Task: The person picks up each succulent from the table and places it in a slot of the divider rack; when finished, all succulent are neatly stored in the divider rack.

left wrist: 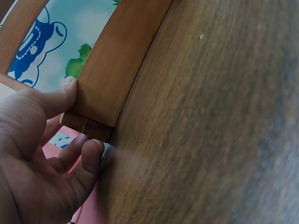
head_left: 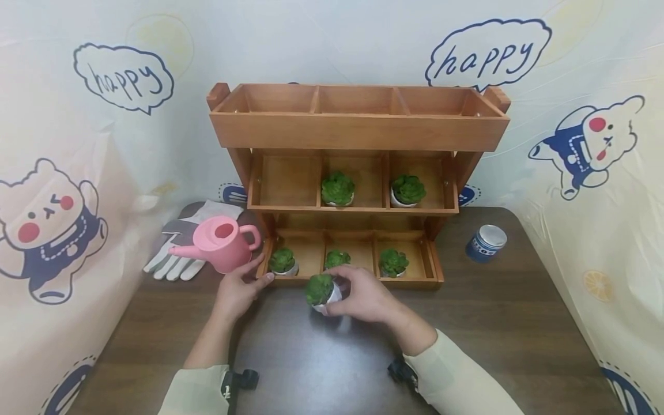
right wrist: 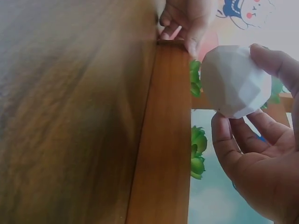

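My right hand pinches a small potted succulent by its white pot, holding it tilted in front of the lowest tier of a wooden three-tier planter shelf. In the right wrist view the faceted white pot sits between thumb and fingertips, and its plant is hidden. My left hand grips the front left corner of the bottom tier. The left wrist view shows the thumb on the top edge of the front board and the fingers curled round the outer side.
Succulents stand in the lowest tier's left, middle and right compartments; two more are in the middle tier. A pink watering can and grey-white gloves lie left. A blue jar stands right on the dark table.
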`<state>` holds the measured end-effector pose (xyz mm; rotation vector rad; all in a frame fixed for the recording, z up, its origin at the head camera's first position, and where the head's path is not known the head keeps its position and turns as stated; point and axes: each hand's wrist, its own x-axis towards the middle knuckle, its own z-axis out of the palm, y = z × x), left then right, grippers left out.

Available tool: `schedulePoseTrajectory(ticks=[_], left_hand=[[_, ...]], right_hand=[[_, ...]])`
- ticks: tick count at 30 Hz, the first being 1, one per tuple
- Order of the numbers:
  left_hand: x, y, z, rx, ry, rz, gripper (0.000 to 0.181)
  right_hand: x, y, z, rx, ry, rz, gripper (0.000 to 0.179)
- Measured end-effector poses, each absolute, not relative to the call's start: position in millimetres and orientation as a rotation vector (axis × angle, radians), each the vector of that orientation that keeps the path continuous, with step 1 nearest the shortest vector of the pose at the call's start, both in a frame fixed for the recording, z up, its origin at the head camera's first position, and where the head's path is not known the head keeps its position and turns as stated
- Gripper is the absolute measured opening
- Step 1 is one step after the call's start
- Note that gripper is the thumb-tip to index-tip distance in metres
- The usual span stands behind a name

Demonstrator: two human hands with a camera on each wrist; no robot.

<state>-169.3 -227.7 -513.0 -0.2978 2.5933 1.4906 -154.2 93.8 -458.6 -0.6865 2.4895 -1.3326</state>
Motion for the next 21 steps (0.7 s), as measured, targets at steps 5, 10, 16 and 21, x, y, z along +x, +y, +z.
schedulePoseTrajectory(ticks=[5,10,16,21], left_hand=[[-172.3,-227.8,-513.9,-0.288,2.596,1.496,0.074],[-172.7,-228.6,-512.6,-0.293,2.595,1.491,0.074],[-171.1,-229.6,-512.2,-0.294,2.595,1.480,0.076],[-170.2,-228.7,-515.5,-0.288,2.607,1.467,0.076]], right_hand=[[-156.9,93.3,-453.0,-0.697,2.541,-1.335,0.063],[-158.5,90.2,-444.4,-0.700,2.549,-1.353,0.064],[-159.3,85.6,-434.6,-0.731,2.574,-1.385,0.064],[-159.5,83.7,-430.7,-0.743,2.542,-1.441,0.063]])
